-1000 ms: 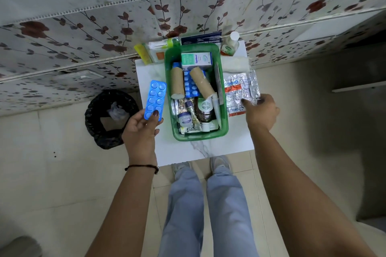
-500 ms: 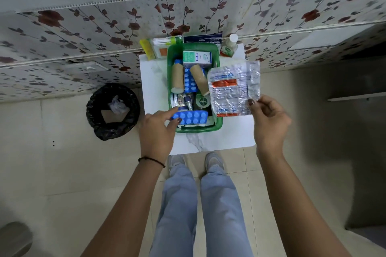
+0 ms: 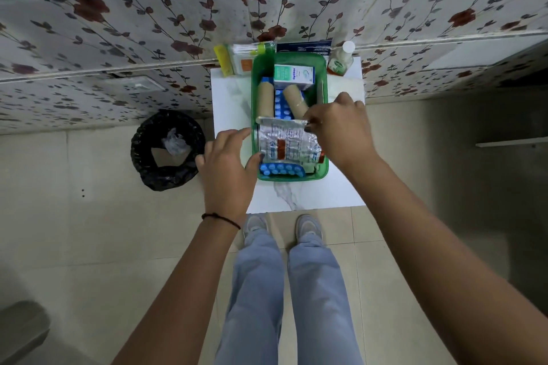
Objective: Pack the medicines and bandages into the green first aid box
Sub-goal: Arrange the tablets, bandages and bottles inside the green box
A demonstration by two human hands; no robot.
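The green first aid box point(image 3: 324, 169) stands on a small white table point(image 3: 344, 190). Inside it lie two tan bandage rolls point(image 3: 264, 98), a white and green medicine carton point(image 3: 293, 75) and a blue blister pack point(image 3: 281, 169) at the near end. My right hand point(image 3: 338, 124) pinches the silver foil tablet strips point(image 3: 286, 144), which lie over the near half of the box. My left hand point(image 3: 226, 160) rests by the box's left wall, fingers apart, its thumb touching the strips' lower left corner.
Behind the box against the floral wall stand a yellow item point(image 3: 222, 60), a cotton bud pack point(image 3: 246, 55), a dark blue carton point(image 3: 304, 47) and a small white-capped bottle point(image 3: 341, 60). A black-lined waste bin point(image 3: 166, 151) sits on the floor left of the table.
The blue blister pack went from my left hand into the box's near end. My right hand lifted the silver strips from the table and brought them left, down onto the box's contents.
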